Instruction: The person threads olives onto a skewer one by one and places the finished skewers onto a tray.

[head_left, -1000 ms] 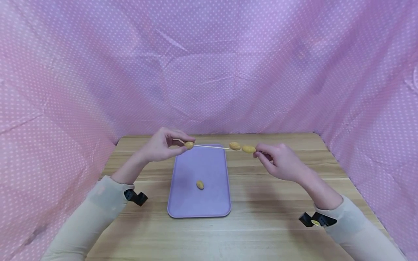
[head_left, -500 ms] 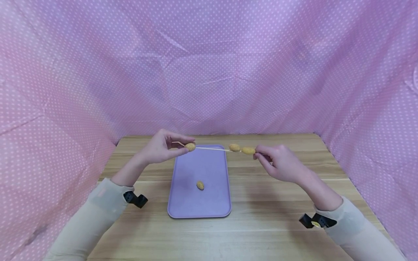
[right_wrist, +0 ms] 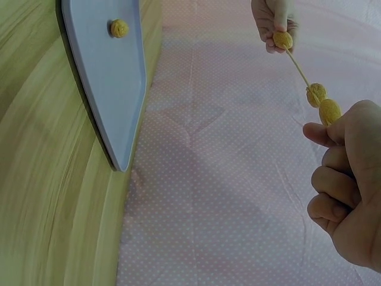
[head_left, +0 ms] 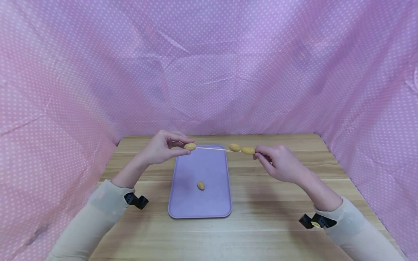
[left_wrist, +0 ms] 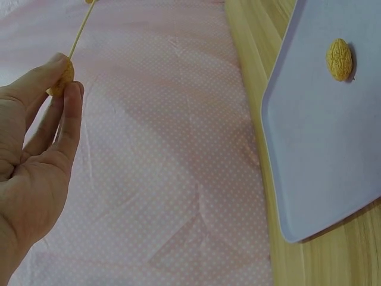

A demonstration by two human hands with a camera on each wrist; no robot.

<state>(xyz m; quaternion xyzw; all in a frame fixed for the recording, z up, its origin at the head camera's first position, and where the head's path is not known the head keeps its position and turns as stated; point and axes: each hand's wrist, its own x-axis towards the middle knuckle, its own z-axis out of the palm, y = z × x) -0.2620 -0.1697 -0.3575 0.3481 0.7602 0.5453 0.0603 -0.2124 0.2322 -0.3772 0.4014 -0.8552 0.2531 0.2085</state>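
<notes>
A thin pale skewer (head_left: 212,148) spans between the two hands, raised above the far part of the table. My left hand (head_left: 163,146) pinches a wrinkled yellow oval piece (head_left: 190,146) at the skewer's left end, between thumb and fingers. Two similar pieces, a light one (head_left: 234,147) and a yellower one (head_left: 248,150), sit side by side on the skewer near the other end. There my right hand (head_left: 279,163) grips the skewer, its fingers curled beside the yellower piece; the held end is hidden. Another wrinkled oval (head_left: 200,185) lies on the purple tray (head_left: 212,203).
The tray lies on a wood-grain table (head_left: 267,214), below and between the forearms. Pink dotted cloth (head_left: 209,72) hangs round the table's back and sides. Each wrist wears a small black camera, such as the left camera (head_left: 137,200).
The left fingers have shifted slightly on their piece, leaving more of it showing. Both hands hang a touch lower. The skewer, the right grip and the piece on the tray look unchanged.
</notes>
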